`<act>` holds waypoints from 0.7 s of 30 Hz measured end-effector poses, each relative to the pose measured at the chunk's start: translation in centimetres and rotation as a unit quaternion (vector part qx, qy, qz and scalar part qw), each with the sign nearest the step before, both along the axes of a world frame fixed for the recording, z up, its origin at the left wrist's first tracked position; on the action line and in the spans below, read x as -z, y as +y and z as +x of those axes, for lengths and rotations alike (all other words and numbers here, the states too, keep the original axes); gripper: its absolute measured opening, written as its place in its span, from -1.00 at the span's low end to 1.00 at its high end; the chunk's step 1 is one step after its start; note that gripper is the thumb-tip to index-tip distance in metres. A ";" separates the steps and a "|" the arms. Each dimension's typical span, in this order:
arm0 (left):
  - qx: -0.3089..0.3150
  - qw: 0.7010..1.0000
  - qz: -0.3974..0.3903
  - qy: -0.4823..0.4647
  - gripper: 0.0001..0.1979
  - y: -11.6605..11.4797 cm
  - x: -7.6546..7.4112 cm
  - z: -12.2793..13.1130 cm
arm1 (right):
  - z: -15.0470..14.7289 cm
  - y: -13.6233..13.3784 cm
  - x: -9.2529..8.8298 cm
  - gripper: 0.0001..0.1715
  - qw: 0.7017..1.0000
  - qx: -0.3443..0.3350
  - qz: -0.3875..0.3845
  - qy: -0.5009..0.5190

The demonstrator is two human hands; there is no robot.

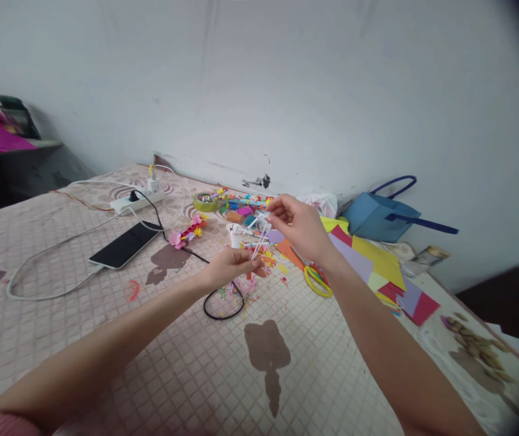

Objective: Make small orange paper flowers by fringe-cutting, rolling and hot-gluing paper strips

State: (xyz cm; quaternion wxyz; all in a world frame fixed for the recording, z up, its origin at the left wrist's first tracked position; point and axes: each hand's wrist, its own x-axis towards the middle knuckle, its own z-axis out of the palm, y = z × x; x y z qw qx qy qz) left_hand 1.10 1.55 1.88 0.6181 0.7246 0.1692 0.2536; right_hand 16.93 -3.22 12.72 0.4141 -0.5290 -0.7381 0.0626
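Note:
Above the crafts pile, thin white string [261, 241] runs taut in strands between my two hands. My left hand [236, 267] pinches the lower end, its palm turned inward. Higher and to the right, my right hand [296, 225] has its fingertips closed on the upper end. Just behind my left hand stands a white object [235, 235], partly hidden, whose kind I cannot make out. Yellow-handled scissors [317, 281] lie below my right wrist. Left of the hands is a pink and red paper flower piece [189, 231].
A tablet [125, 245] on a white cable and a power strip [136, 201] lie to the left. A black cable [223, 317] loops in front. Green tape [205, 202] sits behind; coloured paper sheets [380, 260] and a blue bag [380, 215] are at right.

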 end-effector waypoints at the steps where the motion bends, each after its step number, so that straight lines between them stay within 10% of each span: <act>1: 0.009 1.000 -0.010 -0.002 -0.74 0.0 0.1 -0.1 | 0.0 0.1 0.0 -0.91 1.000 0.004 0.004 -0.007; 21: 0.073 0.983 -0.163 -0.040 -0.55 -0.3 1.6 -1.0 | 0.3 0.7 -1.4 -0.92 0.999 0.006 0.017 -0.046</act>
